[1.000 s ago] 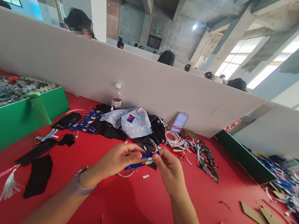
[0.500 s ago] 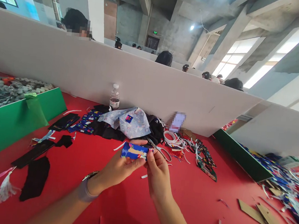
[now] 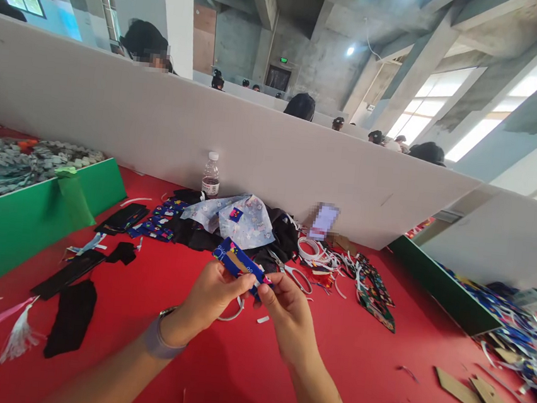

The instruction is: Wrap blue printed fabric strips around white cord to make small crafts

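Holding a small blue cloth (image 3: 244,257) from below, the left hand (image 3: 209,294) pressed it under its thumb; the right hand (image 3: 289,317), nearly closed, pinched the end nearest it. Scissors (image 3: 285,267) lay just beyond. Adjusting the cloth seemed the step; the next move likely called for steady fingertips.

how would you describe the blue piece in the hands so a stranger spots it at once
On the red table, find the pale cloth. On the wearer's side of it, the left hand and right hand hold a small blue piece. Unlike the blue cloth lying left of the pale one, it is held up and shows a tan strip.
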A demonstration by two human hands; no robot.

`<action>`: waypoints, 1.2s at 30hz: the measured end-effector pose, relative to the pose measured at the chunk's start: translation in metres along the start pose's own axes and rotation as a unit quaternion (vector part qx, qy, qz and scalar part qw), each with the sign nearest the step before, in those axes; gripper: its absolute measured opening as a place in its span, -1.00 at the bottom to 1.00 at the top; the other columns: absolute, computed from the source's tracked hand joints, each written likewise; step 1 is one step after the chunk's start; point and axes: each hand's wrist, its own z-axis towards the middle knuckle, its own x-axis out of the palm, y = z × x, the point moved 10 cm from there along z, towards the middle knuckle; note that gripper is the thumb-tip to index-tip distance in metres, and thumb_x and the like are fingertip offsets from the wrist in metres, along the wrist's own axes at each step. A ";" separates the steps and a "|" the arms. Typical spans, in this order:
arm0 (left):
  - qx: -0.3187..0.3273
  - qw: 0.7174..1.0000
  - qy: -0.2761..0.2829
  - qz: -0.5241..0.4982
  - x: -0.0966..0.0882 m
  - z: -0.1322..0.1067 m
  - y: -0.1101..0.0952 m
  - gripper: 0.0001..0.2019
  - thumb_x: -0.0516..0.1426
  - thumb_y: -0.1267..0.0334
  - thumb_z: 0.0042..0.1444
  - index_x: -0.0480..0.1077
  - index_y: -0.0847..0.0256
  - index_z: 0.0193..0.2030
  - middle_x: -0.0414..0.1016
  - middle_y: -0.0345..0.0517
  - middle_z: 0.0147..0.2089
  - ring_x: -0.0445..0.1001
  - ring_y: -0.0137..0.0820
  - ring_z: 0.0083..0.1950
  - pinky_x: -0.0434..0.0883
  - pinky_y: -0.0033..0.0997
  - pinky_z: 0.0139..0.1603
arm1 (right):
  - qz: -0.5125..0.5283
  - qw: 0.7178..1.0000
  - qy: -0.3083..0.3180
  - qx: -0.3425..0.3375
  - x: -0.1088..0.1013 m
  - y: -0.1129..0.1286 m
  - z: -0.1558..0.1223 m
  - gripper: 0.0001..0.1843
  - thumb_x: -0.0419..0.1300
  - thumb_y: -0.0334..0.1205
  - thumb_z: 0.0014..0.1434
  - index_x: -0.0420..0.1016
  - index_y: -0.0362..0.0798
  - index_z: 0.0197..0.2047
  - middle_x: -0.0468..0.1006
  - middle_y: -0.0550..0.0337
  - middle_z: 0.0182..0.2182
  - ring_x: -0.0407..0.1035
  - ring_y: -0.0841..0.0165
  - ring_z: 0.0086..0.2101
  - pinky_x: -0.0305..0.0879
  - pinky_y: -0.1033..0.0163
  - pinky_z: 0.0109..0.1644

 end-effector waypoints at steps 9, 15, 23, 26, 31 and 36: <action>0.014 1.000 -0.020 0.010 -0.006 0.002 0.004 -0.87 0.18 0.24 -0.01 0.37 0.24 -0.47 0.38 -0.26 -0.53 0.34 -0.50 -0.50 0.32 -0.53 -0.46 | -0.075 0.997 -0.001 0.007 -0.003 0.000 -0.001 -0.76 0.20 -0.08 0.15 0.42 -0.06 -0.20 0.50 0.23 -0.44 0.39 0.43 -0.43 0.26 0.34 -0.33; -0.003 0.998 0.013 -0.059 0.003 0.004 0.008 -0.84 0.22 0.20 -0.03 0.42 0.24 -0.35 0.41 -0.24 -0.49 0.37 -0.48 -0.46 0.37 -0.50 -0.42 | -0.066 0.997 -0.044 -0.003 -0.009 0.002 -0.001 -0.76 0.22 -0.06 0.10 0.41 -0.03 -0.24 0.47 0.26 -0.49 0.38 0.42 -0.48 0.30 0.31 -0.37; -0.027 0.997 0.023 -0.069 0.007 0.001 0.012 -0.82 0.25 0.21 -0.03 0.39 0.26 -0.44 0.41 -0.25 -0.50 0.37 -0.50 -0.45 0.37 -0.50 -0.39 | -0.112 0.992 -0.060 -0.015 -0.011 0.002 -0.004 -0.78 0.20 -0.10 0.12 0.42 -0.07 -0.23 0.45 0.24 -0.50 0.36 0.43 -0.48 0.28 0.33 -0.39; -0.028 0.997 0.019 -0.072 0.004 0.003 0.016 -0.83 0.25 0.21 -0.03 0.40 0.25 -0.43 0.41 -0.27 -0.52 0.35 -0.50 -0.47 0.35 -0.51 -0.40 | -0.095 0.995 -0.029 -0.012 -0.006 0.005 -0.003 -0.78 0.18 -0.11 0.15 0.44 -0.06 -0.21 0.50 0.23 -0.47 0.38 0.44 -0.47 0.31 0.33 -0.35; -0.026 0.997 0.014 -0.073 0.004 0.004 0.016 -0.84 0.23 0.20 -0.01 0.40 0.24 -0.43 0.41 -0.27 -0.51 0.35 -0.49 -0.47 0.32 -0.50 -0.42 | -0.084 0.996 -0.018 -0.009 -0.006 0.009 -0.003 -0.79 0.18 -0.13 0.15 0.44 -0.06 -0.20 0.53 0.21 -0.46 0.38 0.45 -0.48 0.34 0.33 -0.33; -0.021 0.995 0.015 -0.098 0.007 0.003 0.014 -0.83 0.20 0.17 0.03 0.38 0.23 -0.39 0.41 -0.25 -0.46 0.37 -0.48 -0.45 0.34 -0.49 -0.41 | -0.083 0.995 -0.047 -0.011 -0.011 0.010 -0.004 -0.80 0.18 -0.12 0.13 0.43 -0.06 -0.23 0.51 0.24 -0.49 0.38 0.45 -0.49 0.32 0.34 -0.37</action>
